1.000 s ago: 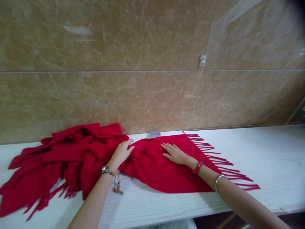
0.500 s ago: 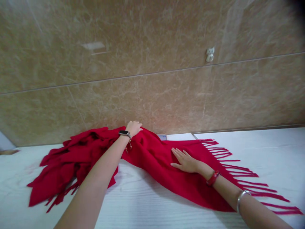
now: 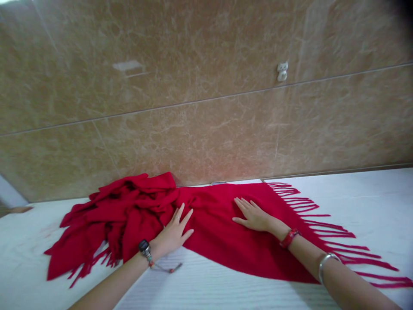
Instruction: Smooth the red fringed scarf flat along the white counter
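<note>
A red scarf [image 3: 213,232] with a long fringe lies along the white tabletop. Its right part is spread fairly flat, with the fringe pointing right; its left part is bunched into a heap, where more fringe shows at the near side. My left hand [image 3: 174,234] rests on the scarf beside the heap, fingers spread, a ring on one finger. On the flat part, my right hand [image 3: 253,215] lies palm down with its fingers stretched out. A watch [image 3: 144,247] and a beaded cord are on my left wrist.
Behind the table [image 3: 361,202] stands a brown marbled tile wall [image 3: 206,142]. A small white cat-shaped piece [image 3: 282,71] is fixed to it. A thin-edged flat object [image 3: 219,183] peeks out behind the scarf's far edge.
My left hand has moved from the scarf's far edge toward me, and its fingers have spread. The scarf's middle now lies flatter, covering more of the flat object. My right hand has barely moved.
</note>
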`<state>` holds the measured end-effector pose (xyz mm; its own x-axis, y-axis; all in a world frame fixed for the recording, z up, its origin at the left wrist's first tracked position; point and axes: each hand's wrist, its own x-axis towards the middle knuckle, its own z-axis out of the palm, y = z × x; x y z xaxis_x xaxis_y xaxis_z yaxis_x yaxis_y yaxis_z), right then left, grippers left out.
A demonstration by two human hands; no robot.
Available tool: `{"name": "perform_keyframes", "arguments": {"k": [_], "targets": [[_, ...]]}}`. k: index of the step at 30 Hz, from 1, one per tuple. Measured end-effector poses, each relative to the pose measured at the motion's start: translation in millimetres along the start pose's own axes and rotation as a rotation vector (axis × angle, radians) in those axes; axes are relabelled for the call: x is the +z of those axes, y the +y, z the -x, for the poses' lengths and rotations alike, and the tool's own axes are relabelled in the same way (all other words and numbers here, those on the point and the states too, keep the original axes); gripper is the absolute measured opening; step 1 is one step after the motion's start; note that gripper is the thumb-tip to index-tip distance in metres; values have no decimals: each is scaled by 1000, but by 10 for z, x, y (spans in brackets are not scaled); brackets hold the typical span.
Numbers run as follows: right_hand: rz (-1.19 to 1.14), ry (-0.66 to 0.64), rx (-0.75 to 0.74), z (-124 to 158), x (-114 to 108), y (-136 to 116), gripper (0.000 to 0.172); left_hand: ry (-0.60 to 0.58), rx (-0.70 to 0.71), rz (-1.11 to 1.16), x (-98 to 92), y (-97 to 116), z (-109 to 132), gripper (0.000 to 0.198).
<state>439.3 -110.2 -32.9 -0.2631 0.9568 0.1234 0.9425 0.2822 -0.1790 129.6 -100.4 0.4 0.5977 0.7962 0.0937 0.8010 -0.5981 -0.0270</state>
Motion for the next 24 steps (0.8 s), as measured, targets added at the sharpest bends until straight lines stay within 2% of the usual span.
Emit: {"name": "perform_keyframes", "arguments": {"k": [4, 7, 8, 9, 10, 12, 14, 17, 19, 21, 24], "targets": [[1, -68, 16, 8, -47, -13, 80, -262, -47, -120, -372, 165, 302, 52], [-9, -136, 35, 11, -97, -9, 85, -436, -97, -218, -709, 334, 304, 37], [-6, -135, 45, 9, -106, -1, 86, -466, -95, -226, -788, 387, 238, 35], [0, -118, 58, 6, -109, 11, 85, -429, -78, -231, -833, 438, 143, 35], [6, -90, 73, 1, -106, 24, 84, -337, -75, -225, -840, 485, 25, 34], [18, -38, 117, -9, -82, 53, 80, -138, -126, -177, -733, 563, -240, 38], [35, -32, 175, -17, -45, 78, 78, -59, -121, -66, -507, 600, -481, 40], [71, -38, 224, -16, 7, 98, 76, -236, -184, 51, -138, 529, -708, 64], [89, -14, 209, 6, 28, 102, 76, -226, -198, 102, 17, 405, -767, 75], [100, 19, 182, 53, 42, 106, 74, -251, -171, 147, 70, 269, -771, 84], [107, 64, 154, 172, 64, 123, 70, -320, -108, 180, 33, 149, -711, 95]]}}
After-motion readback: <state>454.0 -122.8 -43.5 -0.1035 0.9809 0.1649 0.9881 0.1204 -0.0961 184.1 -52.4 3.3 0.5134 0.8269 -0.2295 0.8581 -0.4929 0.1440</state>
